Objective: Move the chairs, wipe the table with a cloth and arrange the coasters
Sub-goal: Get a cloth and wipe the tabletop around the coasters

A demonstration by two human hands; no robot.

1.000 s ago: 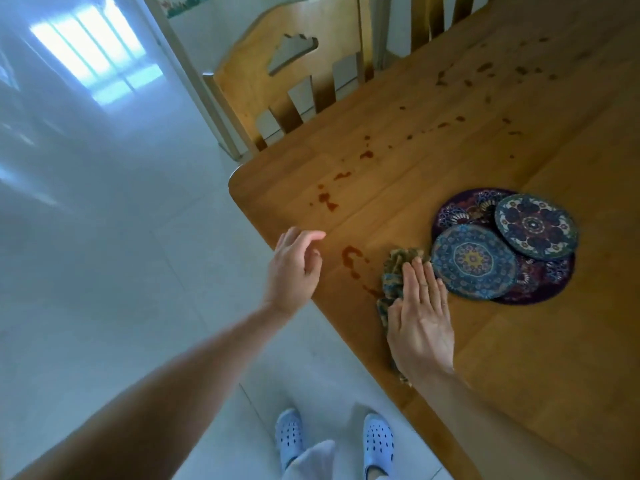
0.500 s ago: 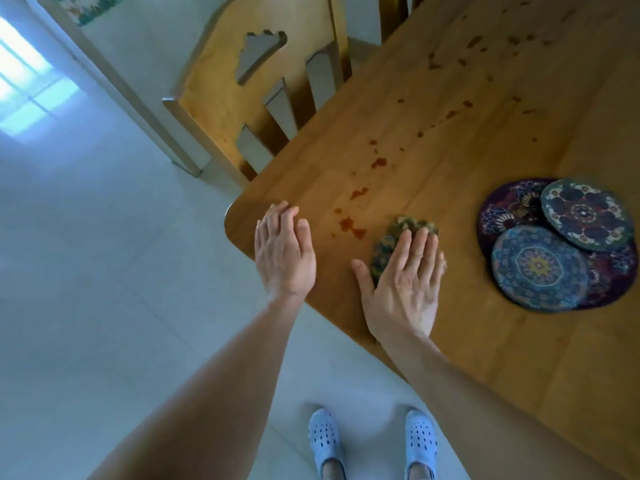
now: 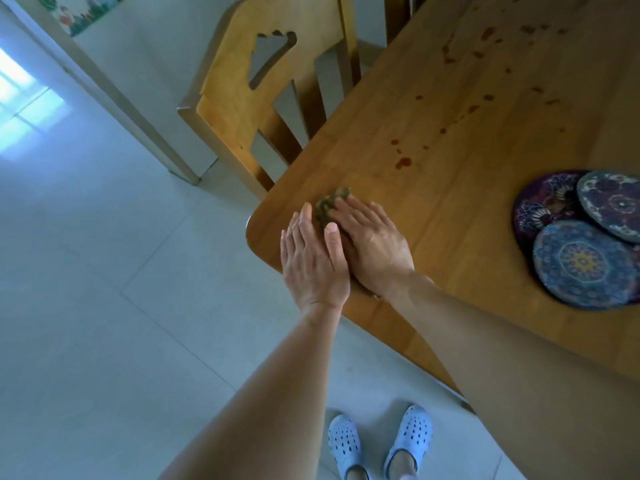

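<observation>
Both bare forearms reach forward; left hand point(image 3: 313, 261) lies flat, palm down, fingers straight and together; right hand point(image 3: 374, 244) flat beside it, touching the left thumb.

Item count at the table corner.
One wooden table point(image 3: 450, 209); two chairs: near chair point(image 3: 249, 81), far chair point(image 3: 397, 15), partly seen; one cloth point(image 3: 327, 206); three coasters: purple coaster point(image 3: 543, 206), grey-rimmed coaster point(image 3: 613, 206), blue coaster point(image 3: 585, 265); two hands: left hand point(image 3: 311, 258), right hand point(image 3: 375, 245); two clogs point(image 3: 344, 441).

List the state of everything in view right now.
cloth: bunched, under the right hand near the table corner.
right hand: open, pressing the cloth.
left hand: open, flat beside the cloth.
table: spotted with red-brown stains.
coasters: overlapping in a pile.
chair: upright, close against the table.
</observation>
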